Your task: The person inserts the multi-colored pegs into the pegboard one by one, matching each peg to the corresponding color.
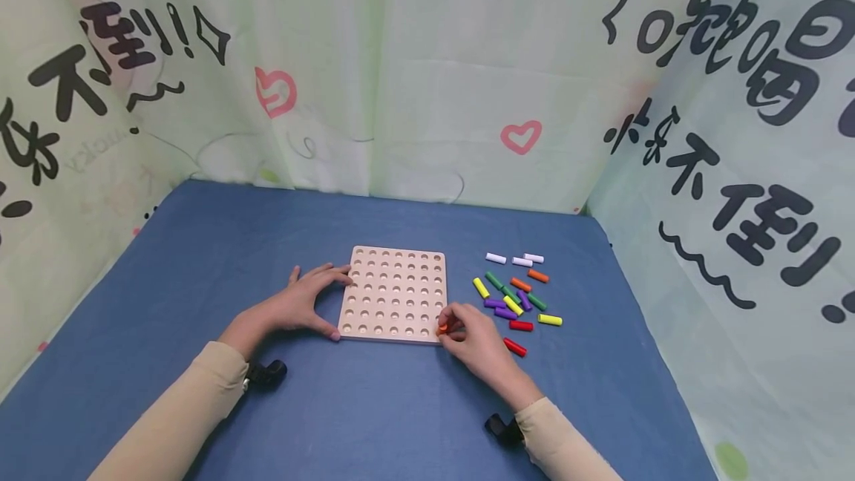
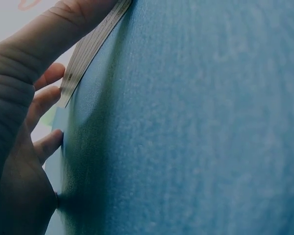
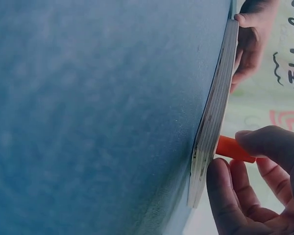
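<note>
A square pale wooden pegboard with rows of round holes lies on the blue tabletop. My left hand spreads along its left side, the thumb touching the near left corner and fingertips resting at the left edge higher up. Over the near right corner, my right hand pinches an orange peg between thumb and fingers. The peg stands out from the board's top face, its lower end at the surface; whether it sits in a hole cannot be seen.
Right of the board lie loose pegs: white, orange, green, yellow, purple and red. One red peg lies close beside my right hand. A printed curtain surrounds the table's back and sides.
</note>
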`<state>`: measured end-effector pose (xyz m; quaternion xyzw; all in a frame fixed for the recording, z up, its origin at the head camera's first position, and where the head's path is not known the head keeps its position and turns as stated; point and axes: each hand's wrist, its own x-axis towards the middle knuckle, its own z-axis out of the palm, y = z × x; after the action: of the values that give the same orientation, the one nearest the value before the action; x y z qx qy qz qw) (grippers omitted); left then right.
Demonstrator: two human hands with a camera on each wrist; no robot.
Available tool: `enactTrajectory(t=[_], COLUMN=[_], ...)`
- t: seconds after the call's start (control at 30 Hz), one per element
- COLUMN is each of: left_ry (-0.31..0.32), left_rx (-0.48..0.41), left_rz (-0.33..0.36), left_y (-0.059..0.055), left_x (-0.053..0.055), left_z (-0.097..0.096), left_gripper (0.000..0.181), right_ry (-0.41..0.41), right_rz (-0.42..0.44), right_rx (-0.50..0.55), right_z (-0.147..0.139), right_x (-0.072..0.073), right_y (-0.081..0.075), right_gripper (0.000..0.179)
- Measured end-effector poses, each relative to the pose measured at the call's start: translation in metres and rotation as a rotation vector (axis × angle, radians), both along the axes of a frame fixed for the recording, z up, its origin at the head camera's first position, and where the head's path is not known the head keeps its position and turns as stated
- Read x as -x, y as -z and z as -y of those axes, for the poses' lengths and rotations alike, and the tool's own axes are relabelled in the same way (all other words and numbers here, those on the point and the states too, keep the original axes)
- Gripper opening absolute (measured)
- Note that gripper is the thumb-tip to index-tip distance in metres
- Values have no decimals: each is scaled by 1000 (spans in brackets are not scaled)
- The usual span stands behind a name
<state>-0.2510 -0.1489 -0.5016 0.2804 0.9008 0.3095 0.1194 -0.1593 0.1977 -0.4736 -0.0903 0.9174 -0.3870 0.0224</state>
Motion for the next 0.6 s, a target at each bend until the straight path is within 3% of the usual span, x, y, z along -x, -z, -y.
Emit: enactTrajectory(t=[0.6], left_ry=[0], left_rx=[-13], left_rz=[-2], left_y=[3], left_x=[1], left_z=[1], left_gripper=[94], right_ry=[-24], right_rz=[-11], right_rx=[29], right_z=[-4], right_x=[1], right_y=[0], right_gripper=[20])
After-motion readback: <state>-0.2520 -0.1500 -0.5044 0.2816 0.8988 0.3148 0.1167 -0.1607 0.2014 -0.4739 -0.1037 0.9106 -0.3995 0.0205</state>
